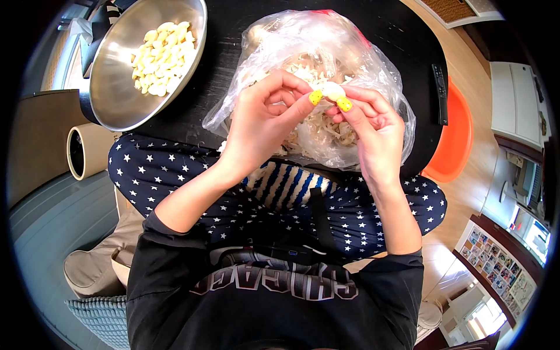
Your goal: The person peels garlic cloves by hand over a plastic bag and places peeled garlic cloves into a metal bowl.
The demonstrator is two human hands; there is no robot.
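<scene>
Between my fingertips, above a clear plastic bag [385, 76], is a pale garlic clove [333, 91]. My left hand [265, 114] pinches toward it from the left, thumb and forefinger closed at its edge. On the other side my right hand [373, 119] grips the clove with thumb and forefinger. Dry, papery garlic skins [326, 129] lie in the bag beneath both hands. A large steel bowl [111, 87] at the upper left holds several peeled cloves [163, 58].
The bag and bowl rest on a black table [423, 46]. A black remote control [439, 93] lies near the table's right edge, beside an orange chair [458, 140]. A cream cylindrical container [93, 153] stands below the bowl at the left.
</scene>
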